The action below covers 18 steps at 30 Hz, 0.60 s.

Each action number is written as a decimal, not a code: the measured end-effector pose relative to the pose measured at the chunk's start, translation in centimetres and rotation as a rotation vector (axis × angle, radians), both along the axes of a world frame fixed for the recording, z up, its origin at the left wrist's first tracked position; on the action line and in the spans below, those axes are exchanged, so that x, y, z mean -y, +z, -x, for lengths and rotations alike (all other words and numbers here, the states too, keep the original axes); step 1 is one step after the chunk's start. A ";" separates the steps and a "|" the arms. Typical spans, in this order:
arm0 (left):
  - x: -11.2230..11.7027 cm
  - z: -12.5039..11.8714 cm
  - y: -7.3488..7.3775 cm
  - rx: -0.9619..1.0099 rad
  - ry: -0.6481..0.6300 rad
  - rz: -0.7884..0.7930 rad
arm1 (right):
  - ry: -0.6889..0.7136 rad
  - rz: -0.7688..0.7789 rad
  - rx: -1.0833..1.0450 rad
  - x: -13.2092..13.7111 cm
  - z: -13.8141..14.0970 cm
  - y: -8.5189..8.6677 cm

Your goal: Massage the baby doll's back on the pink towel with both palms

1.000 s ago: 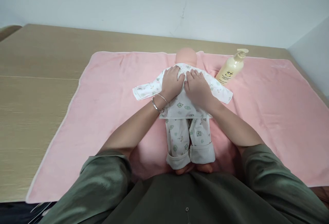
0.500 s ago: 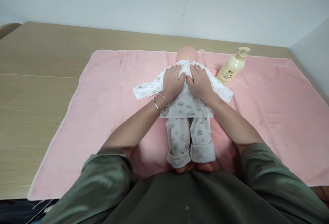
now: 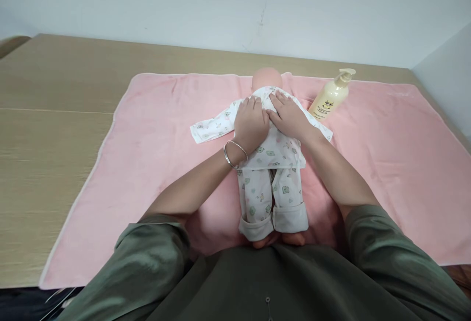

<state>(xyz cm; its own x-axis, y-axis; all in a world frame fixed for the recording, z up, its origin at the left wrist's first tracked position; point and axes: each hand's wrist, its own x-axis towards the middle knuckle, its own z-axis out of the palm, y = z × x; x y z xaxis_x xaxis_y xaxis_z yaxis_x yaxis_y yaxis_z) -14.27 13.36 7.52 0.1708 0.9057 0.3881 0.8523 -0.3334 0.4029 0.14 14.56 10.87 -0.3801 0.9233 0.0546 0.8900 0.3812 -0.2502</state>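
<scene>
A baby doll (image 3: pixel 267 79) lies face down, its bald head away from me and its feet close to my body. It wears a white printed top (image 3: pixel 274 151) and matching trousers (image 3: pixel 257 198) with rolled cuffs. My left hand (image 3: pixel 252 122) rests on the left of the doll's upper back, fingers pointing toward the head; two silver bangles circle that wrist. Opposite it, my right hand (image 3: pixel 289 115) lies flat on the right of the upper back. The thumbs are close together near the middle. Neither hand grasps anything.
A pink blanket (image 3: pixel 158 129) with a pale border lies under the doll, on a wooden table (image 3: pixel 55 154). Right of the doll's head, a cream pump bottle (image 3: pixel 329 97) lies tilted on the blanket. A white wall (image 3: pixel 165 7) rises behind the table.
My left hand has shifted slightly right, toward the middle of the back, its wrist turning a little. My right hand has moved only slightly. The doll stays in place.
</scene>
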 end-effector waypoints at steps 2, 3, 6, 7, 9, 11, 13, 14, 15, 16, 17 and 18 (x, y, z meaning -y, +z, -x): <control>0.2 -0.1 0.0 0.009 -0.019 -0.008 | -0.043 -0.023 -0.008 0.6 0.8 -0.1; 0.1 0.0 0.1 0.017 -0.032 0.003 | -0.082 -0.039 -0.018 1.0 1.3 -0.2; -1.2 0.7 0.2 0.036 -0.062 0.072 | -0.172 -0.107 -0.045 2.6 2.7 -0.8; -1.6 0.9 0.3 0.036 -0.065 0.090 | -0.171 -0.126 -0.050 3.0 3.0 -1.0; -2.1 1.1 0.4 0.020 -0.065 0.093 | -0.127 -0.149 -0.061 3.3 3.2 -1.3; -1.9 0.9 0.4 -0.013 -0.055 0.056 | -0.087 -0.143 -0.068 2.9 2.8 -1.4; -1.0 0.5 0.6 -0.054 -0.026 0.024 | -0.074 -0.121 -0.069 2.0 2.1 -1.4; -0.5 0.2 0.6 -0.073 -0.009 0.019 | -0.074 -0.109 -0.068 1.5 1.8 -1.3; 0.0 0.0 0.8 -0.088 0.007 0.021 | -0.075 -0.099 -0.066 1.1 1.5 -1.2; 0.5 -0.2 0.9 -0.101 0.021 0.028 | -0.073 -0.092 -0.064 0.8 1.2 -1.1; 0.8 -0.3 1.0 -0.110 0.030 0.035 | -0.069 -0.092 -0.062 0.6 1.0 -1.0; 1.0 -0.3 1.1 -0.114 0.033 0.040 | -0.065 -0.098 -0.058 0.5 0.9 -0.9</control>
